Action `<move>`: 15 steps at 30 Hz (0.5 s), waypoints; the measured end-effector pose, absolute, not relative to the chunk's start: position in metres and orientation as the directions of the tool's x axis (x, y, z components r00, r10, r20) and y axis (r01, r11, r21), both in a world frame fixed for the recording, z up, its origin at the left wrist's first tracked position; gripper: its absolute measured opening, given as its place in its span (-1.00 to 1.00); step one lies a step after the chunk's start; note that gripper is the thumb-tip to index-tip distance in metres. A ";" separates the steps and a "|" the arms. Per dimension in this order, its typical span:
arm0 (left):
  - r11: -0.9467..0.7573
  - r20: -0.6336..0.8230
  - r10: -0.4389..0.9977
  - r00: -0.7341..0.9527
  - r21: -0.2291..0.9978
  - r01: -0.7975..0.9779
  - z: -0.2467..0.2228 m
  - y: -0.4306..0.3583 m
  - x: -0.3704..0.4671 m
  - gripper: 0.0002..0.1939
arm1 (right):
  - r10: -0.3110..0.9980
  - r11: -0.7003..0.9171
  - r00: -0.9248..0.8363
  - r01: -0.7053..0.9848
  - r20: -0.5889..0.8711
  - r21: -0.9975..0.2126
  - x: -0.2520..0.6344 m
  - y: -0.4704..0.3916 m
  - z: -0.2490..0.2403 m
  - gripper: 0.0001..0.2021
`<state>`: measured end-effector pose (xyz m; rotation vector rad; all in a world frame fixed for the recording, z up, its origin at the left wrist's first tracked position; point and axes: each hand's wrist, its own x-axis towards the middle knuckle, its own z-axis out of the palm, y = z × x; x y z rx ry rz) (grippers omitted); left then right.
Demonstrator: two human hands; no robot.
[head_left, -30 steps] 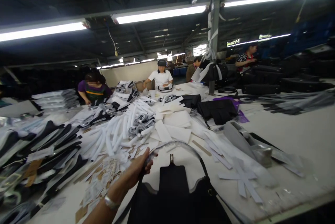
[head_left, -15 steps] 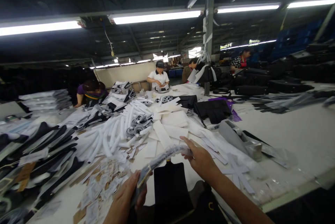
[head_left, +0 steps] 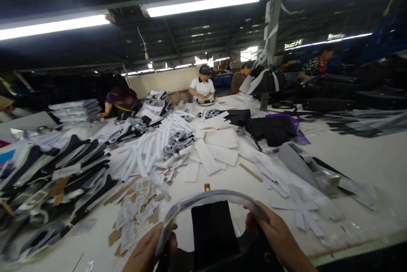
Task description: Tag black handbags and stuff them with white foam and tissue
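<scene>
A curved strap (head_left: 210, 195) in clear and grey wrapping arches over a black bag (head_left: 214, 231) at the bottom centre. My left hand (head_left: 151, 242) is closed round the strap's left end. At its right end, the fingers of my right hand (head_left: 270, 229) are wrapped round the strap. The bag's black flap stands up between my hands, and its lower part runs out of the picture. A small brown tab (head_left: 207, 187) shows just beyond the arch.
White strips (head_left: 210, 153) and white rolls (head_left: 143, 153) lie ahead on the table (head_left: 359, 157). Paper tags (head_left: 130, 217) and wrapped black straps (head_left: 73, 166) are at left. Clear plastic (head_left: 305, 191) lies at right. Several people work beyond, one in a white shirt (head_left: 202, 87).
My right hand has moved right and down and now grips the strap's right end, its fingers closed. The strap has spread into a wider arch. The view has shifted slightly.
</scene>
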<state>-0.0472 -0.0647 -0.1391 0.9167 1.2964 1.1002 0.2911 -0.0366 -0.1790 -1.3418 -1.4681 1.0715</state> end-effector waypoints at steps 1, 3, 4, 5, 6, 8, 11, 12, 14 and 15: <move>0.259 -0.266 0.963 -0.035 0.955 -0.145 -0.139 -0.060 -0.049 -0.41 | 0.997 0.055 -0.072 0.269 0.037 -0.962 0.291 -0.037 -0.180 -0.67; 0.248 -0.257 0.966 -0.020 0.948 -0.201 -0.144 -0.050 -0.053 -0.26 | 0.998 0.041 -0.057 0.301 0.025 -0.953 0.290 -0.038 -0.182 -0.65; 0.251 -0.259 0.966 -0.013 0.948 -0.195 -0.149 -0.046 -0.056 -0.17 | 0.999 0.035 -0.033 0.323 0.025 -0.946 0.290 -0.040 -0.184 -0.61; 0.266 -0.270 0.963 -0.002 0.949 -0.171 -0.155 -0.043 -0.058 -0.11 | 1.000 0.028 -0.002 0.342 0.029 -0.939 0.289 -0.042 -0.186 -0.53; 0.272 -0.274 0.962 -0.002 0.954 -0.125 -0.161 -0.042 -0.058 -0.11 | 0.999 0.021 0.028 0.357 0.033 -0.934 0.289 -0.045 -0.188 -0.48; 0.244 -0.244 0.968 -0.063 0.970 -0.008 -0.172 -0.045 -0.055 -0.26 | 0.999 0.016 0.038 0.388 0.033 -0.922 0.288 -0.049 -0.193 -0.51; 0.152 -0.142 0.976 -0.168 0.987 0.051 -0.174 -0.049 -0.042 -0.40 | 1.000 0.008 0.019 0.417 0.018 -0.909 0.285 -0.042 -0.192 -0.45; 0.133 -0.124 0.977 -0.171 0.990 0.041 -0.171 -0.047 -0.038 -0.40 | 1.000 0.007 0.018 0.423 0.016 -0.906 0.284 -0.036 -0.188 -0.44; 0.121 -0.117 0.984 -0.131 0.992 0.020 -0.160 -0.033 -0.034 -0.40 | 1.000 0.015 0.010 0.458 0.022 -0.889 0.283 -0.015 -0.173 -0.43; 0.113 -0.108 0.987 -0.121 0.993 0.032 -0.153 -0.021 -0.034 -0.41 | 1.000 0.024 0.003 0.493 0.029 -0.870 0.282 -0.002 -0.165 -0.43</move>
